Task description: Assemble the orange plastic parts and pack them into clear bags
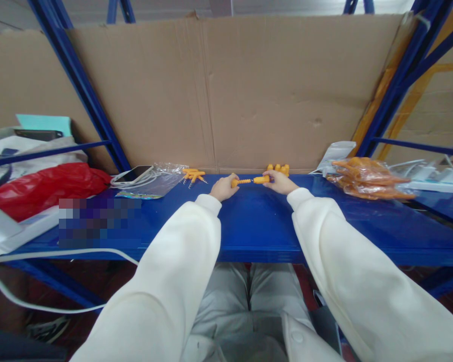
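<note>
A glossy blue metal bench (256,231) spans the space, backed by a tall brown cardboard panel (287,100) between blue metal uprights (79,85). Over the bench, the left hand (222,188) grips a yellow-orange plastic spiral piece (244,181); the right hand (282,183) grips a yellow-orange plastic handle piece (261,179), their facing ends close together, contact too small to tell. Yellow-orange handles with metal spirals (195,174) lie near the left hand. A crumpled red plastic bag (53,188) sits far left; clear-bagged orange items (366,176) lie right. Below, the floor is dark reddish.
</note>
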### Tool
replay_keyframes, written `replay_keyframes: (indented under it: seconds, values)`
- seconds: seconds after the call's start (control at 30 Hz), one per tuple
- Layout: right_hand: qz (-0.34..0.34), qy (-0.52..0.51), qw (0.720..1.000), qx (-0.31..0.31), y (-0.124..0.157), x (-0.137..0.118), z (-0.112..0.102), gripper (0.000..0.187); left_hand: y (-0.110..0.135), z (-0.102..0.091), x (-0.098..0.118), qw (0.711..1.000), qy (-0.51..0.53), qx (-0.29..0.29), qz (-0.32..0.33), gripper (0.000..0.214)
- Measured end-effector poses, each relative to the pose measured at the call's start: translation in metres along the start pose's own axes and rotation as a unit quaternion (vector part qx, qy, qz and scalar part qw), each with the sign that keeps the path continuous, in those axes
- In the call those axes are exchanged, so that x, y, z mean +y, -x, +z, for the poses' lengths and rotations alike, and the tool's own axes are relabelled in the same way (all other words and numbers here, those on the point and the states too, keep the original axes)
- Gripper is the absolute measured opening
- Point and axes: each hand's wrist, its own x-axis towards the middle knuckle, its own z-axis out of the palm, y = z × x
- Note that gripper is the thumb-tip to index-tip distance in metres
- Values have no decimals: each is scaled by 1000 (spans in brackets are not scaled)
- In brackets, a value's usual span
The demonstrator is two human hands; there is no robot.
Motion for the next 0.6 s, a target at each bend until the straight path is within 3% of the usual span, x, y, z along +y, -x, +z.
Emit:
replay_keyframes:
  seconds: [0.17, 0.37, 0.6]
  values:
    - [4, -59, 998, 19, 4, -18, -1, 46, 0, 1, 3, 999, 21, 32, 3, 36]
    - [24, -142, 990, 1, 7, -20, -4, 44, 2, -1, 4, 999, 25, 38, 1, 38]
    - [107, -211, 972, -6, 10, -27, -4, 42, 2, -1, 4, 997, 41, 58, 11, 40]
